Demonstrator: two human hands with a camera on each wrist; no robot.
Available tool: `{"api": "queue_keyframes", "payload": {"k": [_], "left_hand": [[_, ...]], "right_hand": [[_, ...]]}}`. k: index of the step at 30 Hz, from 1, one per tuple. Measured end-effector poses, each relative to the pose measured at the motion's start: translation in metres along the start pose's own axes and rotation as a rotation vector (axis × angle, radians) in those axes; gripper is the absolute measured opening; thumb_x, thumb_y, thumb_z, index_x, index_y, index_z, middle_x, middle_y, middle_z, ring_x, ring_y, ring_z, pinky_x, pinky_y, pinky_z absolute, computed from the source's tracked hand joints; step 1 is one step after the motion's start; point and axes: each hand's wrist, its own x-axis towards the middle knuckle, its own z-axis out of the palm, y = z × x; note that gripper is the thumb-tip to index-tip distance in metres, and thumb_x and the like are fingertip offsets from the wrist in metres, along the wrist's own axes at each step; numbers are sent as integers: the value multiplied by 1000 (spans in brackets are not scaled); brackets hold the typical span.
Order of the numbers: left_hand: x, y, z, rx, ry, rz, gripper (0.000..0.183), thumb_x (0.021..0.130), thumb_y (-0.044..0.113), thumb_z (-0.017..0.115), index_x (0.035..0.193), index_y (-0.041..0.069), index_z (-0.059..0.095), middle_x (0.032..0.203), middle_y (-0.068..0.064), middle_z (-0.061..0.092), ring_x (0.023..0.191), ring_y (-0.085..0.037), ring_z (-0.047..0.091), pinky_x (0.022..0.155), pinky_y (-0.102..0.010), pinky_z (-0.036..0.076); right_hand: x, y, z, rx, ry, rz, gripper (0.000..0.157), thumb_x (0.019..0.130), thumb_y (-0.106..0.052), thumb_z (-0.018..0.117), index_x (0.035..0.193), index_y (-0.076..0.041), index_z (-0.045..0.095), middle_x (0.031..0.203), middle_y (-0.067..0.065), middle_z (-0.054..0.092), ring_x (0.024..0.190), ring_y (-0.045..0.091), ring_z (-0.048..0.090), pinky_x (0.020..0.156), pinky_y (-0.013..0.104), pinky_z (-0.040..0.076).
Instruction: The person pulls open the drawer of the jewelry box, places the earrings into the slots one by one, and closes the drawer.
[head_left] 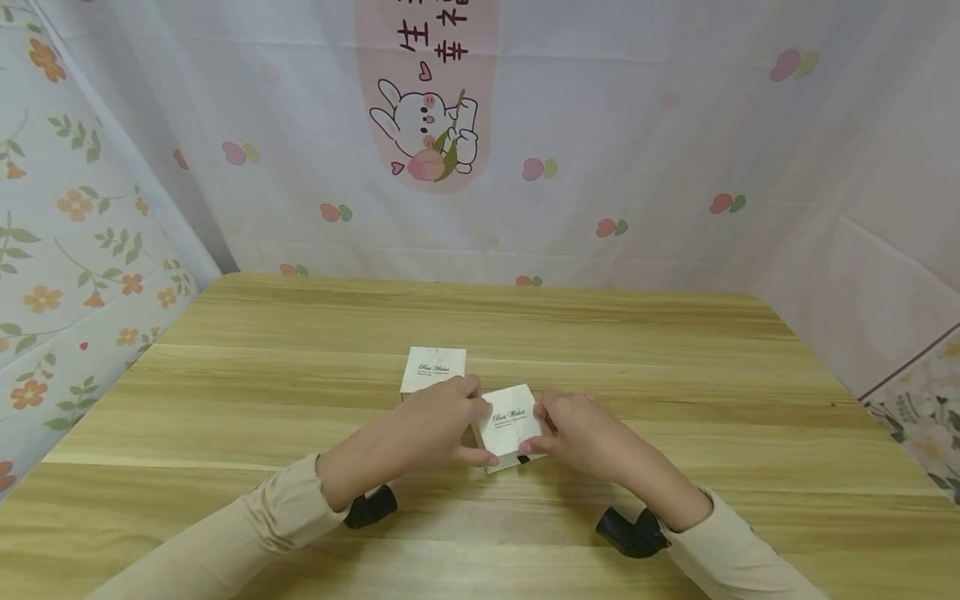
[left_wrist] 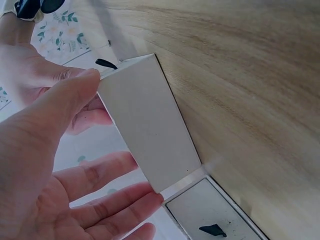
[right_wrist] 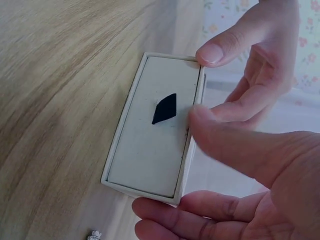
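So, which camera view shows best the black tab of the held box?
The right wrist view: the tab shows broad and unobstructed. The head view shows it tiny and dark; the left wrist view, thin and edge-on.

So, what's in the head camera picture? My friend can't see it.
A person's left hand and right hand grip a white box reading "Best Wishes" at a wooden table. Another white box sits partly behind the left hand; a bunny-print curtain hangs beyond.

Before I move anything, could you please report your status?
Left hand and right hand gripping nearer white box. Farther white box just beyond left hand. No obstruction visible.
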Motion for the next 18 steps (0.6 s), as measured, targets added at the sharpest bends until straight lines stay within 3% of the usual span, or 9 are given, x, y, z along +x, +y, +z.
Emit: {"api": "queue_keyframes", "payload": {"k": [9, 18], "left_hand": [[-4, 3, -2, 16, -7, -6, 43, 75, 51, 70, 95, 12, 68, 97, -2, 56, 84, -15, 49, 67, -23, 44], [-10, 5, -1, 31, 14, 17, 38, 76, 50, 69, 87, 14, 67, 98, -2, 59, 87, -15, 51, 68, -26, 45]], "right_hand": [[1, -6, 5, -135, 35, -37, 41, 72, -54, 68, 70, -15, 55, 60, -6, 46, 54, 11, 41, 64, 30, 33], [-1, -16, 9, -229, 13, -10, 54, 66, -61, 70, 72, -11, 50, 66, -2, 46, 61, 16, 42, 67, 33, 34]]}}
